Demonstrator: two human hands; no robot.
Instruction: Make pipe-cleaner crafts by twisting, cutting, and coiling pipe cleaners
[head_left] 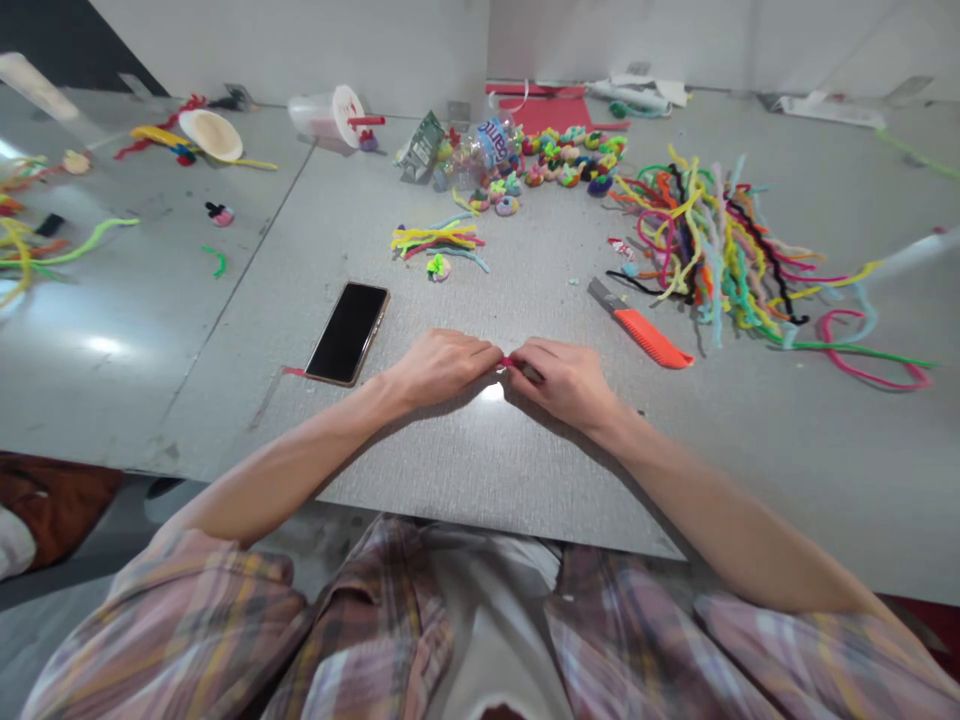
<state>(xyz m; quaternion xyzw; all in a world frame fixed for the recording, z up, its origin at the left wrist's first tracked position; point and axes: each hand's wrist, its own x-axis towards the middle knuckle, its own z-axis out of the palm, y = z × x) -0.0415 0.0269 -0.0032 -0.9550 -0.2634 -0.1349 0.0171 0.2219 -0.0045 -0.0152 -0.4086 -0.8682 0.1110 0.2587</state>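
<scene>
My left hand (pixel 448 366) and my right hand (pixel 564 380) meet just above the grey table, fingertips nearly touching. Between them a short bit of pink pipe cleaner (pixel 507 361) shows, pinched from both sides; most of it is hidden by the fingers. To the left of my left hand lies a black-screened phone (pixel 348 334). Beyond my right hand rests a utility knife (pixel 643 328) with an orange handle. A small bundle of cut pipe cleaners (pixel 439 239) and a small piece with a green top (pixel 438 267) lie farther back.
A big heap of coloured pipe cleaners (pixel 720 250) spreads at the right. At the back are many small colourful twisted pieces (pixel 570 155), a clear plastic bottle (pixel 480 158), a green packet (pixel 421 147) and a tipped cup with a straw (pixel 326 117). A white oval dish (pixel 211 135) sits left.
</scene>
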